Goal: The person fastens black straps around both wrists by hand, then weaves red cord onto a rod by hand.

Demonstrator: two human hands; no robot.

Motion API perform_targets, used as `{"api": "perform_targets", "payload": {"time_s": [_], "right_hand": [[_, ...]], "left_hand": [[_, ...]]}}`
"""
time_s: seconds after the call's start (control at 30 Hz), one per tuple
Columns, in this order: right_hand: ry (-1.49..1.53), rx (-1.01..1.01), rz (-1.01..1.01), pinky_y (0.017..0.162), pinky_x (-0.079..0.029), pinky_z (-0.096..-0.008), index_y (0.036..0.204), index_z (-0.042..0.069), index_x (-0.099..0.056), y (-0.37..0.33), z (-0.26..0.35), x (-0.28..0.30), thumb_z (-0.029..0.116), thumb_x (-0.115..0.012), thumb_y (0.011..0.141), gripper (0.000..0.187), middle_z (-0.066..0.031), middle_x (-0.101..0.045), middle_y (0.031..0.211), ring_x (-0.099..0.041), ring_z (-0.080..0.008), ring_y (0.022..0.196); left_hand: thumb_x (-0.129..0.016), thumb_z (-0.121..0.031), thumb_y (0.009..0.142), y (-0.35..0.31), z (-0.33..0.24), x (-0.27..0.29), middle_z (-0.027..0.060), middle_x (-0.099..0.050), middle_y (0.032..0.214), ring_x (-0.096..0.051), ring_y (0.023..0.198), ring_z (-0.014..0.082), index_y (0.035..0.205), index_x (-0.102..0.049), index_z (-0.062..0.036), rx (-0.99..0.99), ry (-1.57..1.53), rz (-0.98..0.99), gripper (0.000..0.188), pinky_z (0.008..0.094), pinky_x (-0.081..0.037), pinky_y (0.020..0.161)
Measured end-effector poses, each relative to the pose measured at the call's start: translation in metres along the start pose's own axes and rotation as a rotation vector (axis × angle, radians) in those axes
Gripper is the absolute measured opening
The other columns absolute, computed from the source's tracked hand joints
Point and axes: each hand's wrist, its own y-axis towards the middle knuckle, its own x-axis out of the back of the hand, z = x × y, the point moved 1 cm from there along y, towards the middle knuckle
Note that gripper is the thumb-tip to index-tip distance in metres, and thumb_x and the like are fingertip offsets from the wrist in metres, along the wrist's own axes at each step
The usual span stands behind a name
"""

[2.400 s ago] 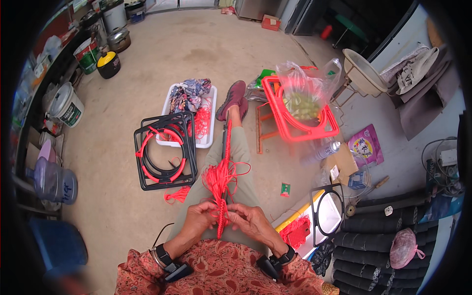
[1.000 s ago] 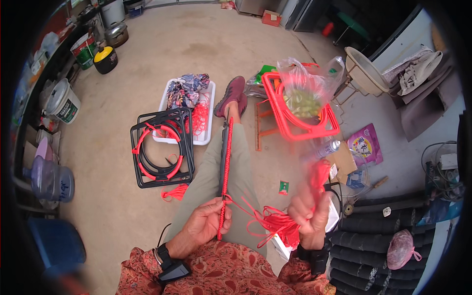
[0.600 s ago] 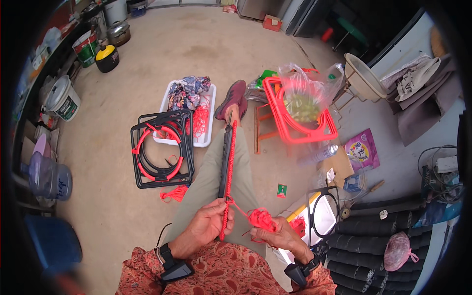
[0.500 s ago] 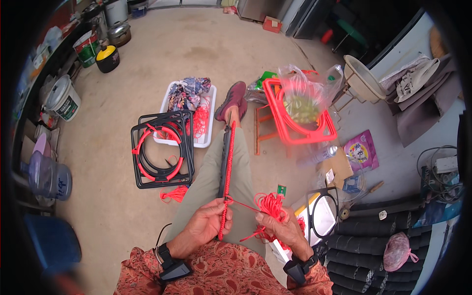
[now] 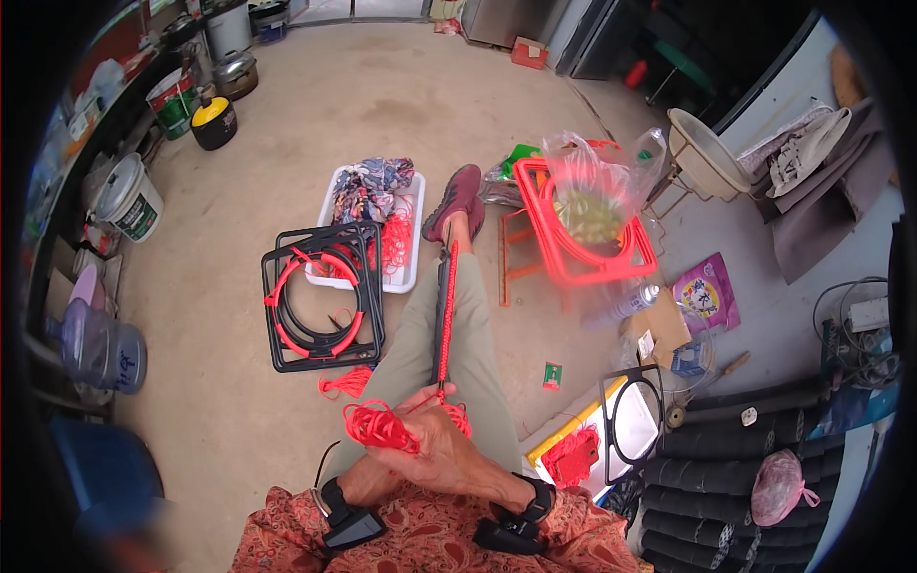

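Observation:
A black frame [image 5: 442, 306], seen nearly edge-on, stands along my legs with red cord [image 5: 448, 315] wound in a tight row over its edge. My left hand [image 5: 420, 399] grips its near end; the right hand in front hides much of it. My right hand [image 5: 444, 454] crosses over to the left, closed around a looped bundle of red cord [image 5: 382, 427]. More red loops show just behind the right hand, by the frame's near end.
On the left, black frames with a partly red-wrapped ring [image 5: 320, 296] lean on a white tray [image 5: 409, 258] holding cloth and red cord. An orange-red frame and a plastic bag [image 5: 592, 205] rest on a stool ahead. A white box [image 5: 626, 420] with red cord stands at right.
My right hand has carried the cord bundle leftward, from the right of the frame across in front of my left hand. The left hand stays at the frame's near end.

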Motion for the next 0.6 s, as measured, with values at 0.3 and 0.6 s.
{"api": "perform_targets", "payload": {"time_s": [0.3,0.6], "right_hand": [[-0.168,0.07,0.108,0.061,-0.047,-0.0324,0.089,0.001,-0.062,-0.023,0.022,0.025,0.008,-0.069,0.078,0.014,-0.0118,-0.061,0.07,-0.059,-0.0215,0.061],[-0.089,-0.173,-0.021,0.059,-0.048,-0.0296,0.107,0.004,-0.064,-0.004,0.035,0.071,0.012,-0.066,0.084,0.025,-0.0103,-0.063,0.071,-0.059,-0.013,0.062]], "left_hand": [[-0.044,-0.029,0.097,0.028,0.016,0.017,0.0031,-0.05,0.071,-0.051,0.065,0.0168,0.104,-0.053,-0.0072,0.165,-0.466,0.081,0.025,0.0303,-0.043,0.06],[-0.051,-0.022,0.092,0.012,-0.011,-0.016,0.0093,-0.063,0.084,-0.06,0.066,0.0204,0.107,-0.056,-0.001,0.083,-0.286,-0.26,0.026,0.0334,-0.051,0.061]]}}
